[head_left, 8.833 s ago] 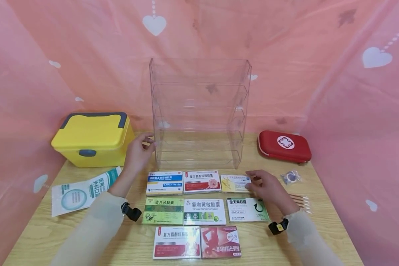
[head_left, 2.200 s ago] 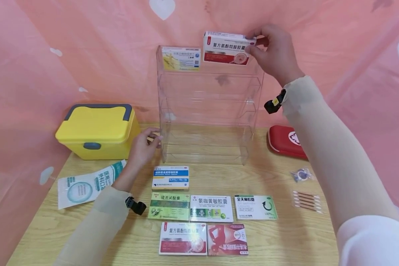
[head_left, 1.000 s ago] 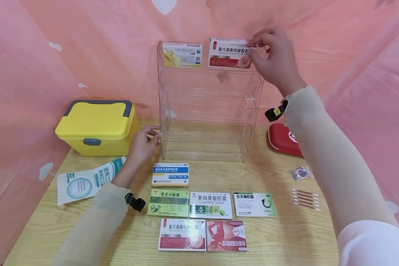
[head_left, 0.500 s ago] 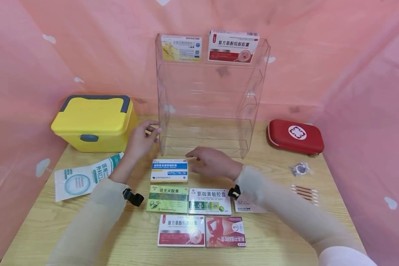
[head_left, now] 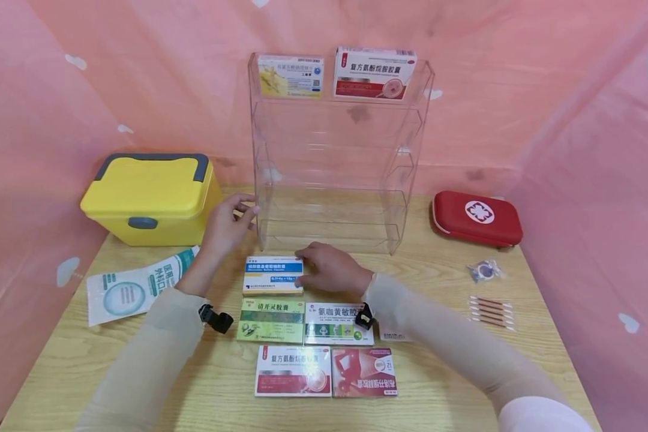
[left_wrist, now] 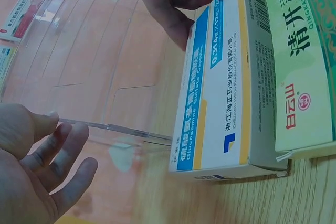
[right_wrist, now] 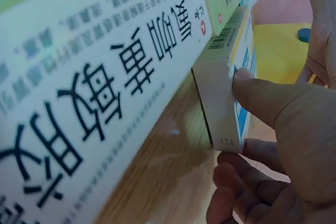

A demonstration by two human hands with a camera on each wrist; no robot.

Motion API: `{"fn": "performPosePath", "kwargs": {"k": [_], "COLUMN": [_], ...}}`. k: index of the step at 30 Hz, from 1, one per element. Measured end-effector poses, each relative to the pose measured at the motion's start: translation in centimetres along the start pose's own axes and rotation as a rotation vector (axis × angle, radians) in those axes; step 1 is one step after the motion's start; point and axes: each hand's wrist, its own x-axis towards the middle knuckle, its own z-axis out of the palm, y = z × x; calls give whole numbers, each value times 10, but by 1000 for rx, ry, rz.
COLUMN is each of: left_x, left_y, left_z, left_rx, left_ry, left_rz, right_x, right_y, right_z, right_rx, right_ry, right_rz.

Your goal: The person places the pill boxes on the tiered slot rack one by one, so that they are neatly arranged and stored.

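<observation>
R hand point(head_left: 332, 268), half-spread, pinches R end of blue-white box point(head_left: 270, 276) on table point(head_left: 59, 384), well in from its L edge; L hand point(head_left: 229, 222), near-closed, grips clear rack point(head_left: 335, 150) by L edge, prob. to steady it.

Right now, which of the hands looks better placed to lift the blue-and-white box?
Probably the right: the right hand pinches one end of the blue-and-white box, while the left hand holds the side edge of the clear rack.
</observation>
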Motion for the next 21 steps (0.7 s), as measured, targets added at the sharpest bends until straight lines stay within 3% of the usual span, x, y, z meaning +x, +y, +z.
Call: {"fn": "performPosePath", "kwargs": {"k": [8,21], "left_x": [-1,-2], "left_y": [-1,0], "left_z": [0,-1], "left_rx": [2,22], "left_ry": [-4,7], "left_rz": [3,15], "right_x": [-9,-10], "right_y": [-6,-8], "right_z": [5,9], "right_rx": [46,3], "right_ry": [162,315], "right_rz": [43,-22]}}
